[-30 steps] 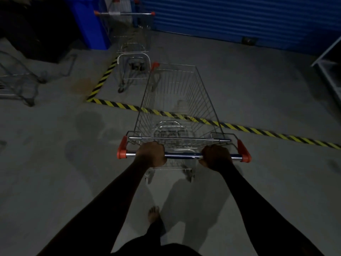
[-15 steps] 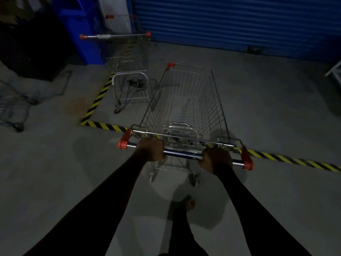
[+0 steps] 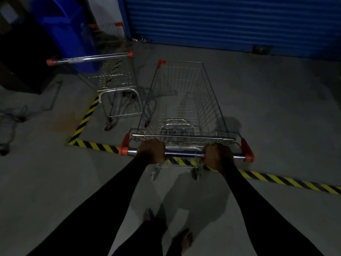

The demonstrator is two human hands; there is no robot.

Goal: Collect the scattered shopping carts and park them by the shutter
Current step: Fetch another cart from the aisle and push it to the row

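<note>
left hand [image 3: 152,151] and right hand [image 3: 217,156] both curled round cart handle [image 3: 184,154] | second cart [image 3: 110,78] at 11 o'clock | shutter [image 3: 230,21] at 12 o'clock

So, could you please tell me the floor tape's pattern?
Diagonal yellow and black stripes on the floor tape, head view.

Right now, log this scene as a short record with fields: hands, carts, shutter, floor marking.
left hand: curled round the handle bar, towards its left end
right hand: curled round the same bar, towards its right end
pushed cart: wire basket empty, nose towards the shutter, standing across the striped tape
parked cart: ahead on the left, beside the blue bin; contact with the pushed cart cannot be told
shutter: blue, down
striped tape: yellow and black, on the floor, turns a corner at left
</note>
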